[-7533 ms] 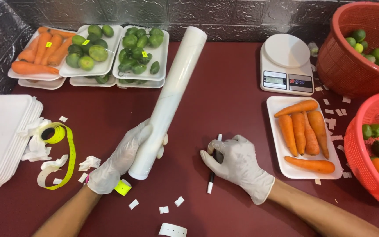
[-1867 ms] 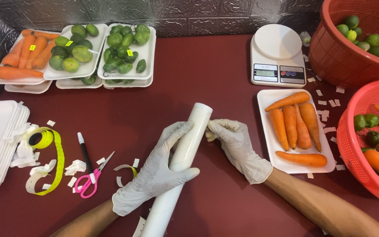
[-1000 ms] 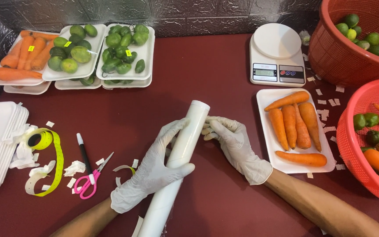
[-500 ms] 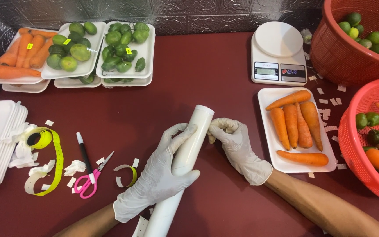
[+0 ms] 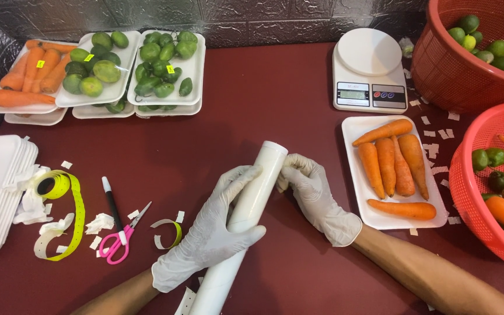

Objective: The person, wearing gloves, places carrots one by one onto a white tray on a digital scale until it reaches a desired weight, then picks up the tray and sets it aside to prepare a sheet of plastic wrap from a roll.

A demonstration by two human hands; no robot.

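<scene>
White cling-film roll [image 5: 246, 219] lies slantwise at lower centre of frame on dark red table [image 5: 275, 99], far end pointing up-right. Left hand [image 5: 211, 233], gloved, wraps roll's middle, likely steadying it. Right hand [image 5: 313, 195], gloved, fingers curled at roll's upper end, seemingly picking at film edge. Tray of carrots [image 5: 395, 169] just right of right hand; pink scissors [image 5: 121, 239] lower left.

White scale [image 5: 370, 69], carrot tray [image 5: 355, 169], pink scissors [image 5: 118, 239], black marker [image 5: 112, 203], two red baskets [image 5: 438, 64]
</scene>
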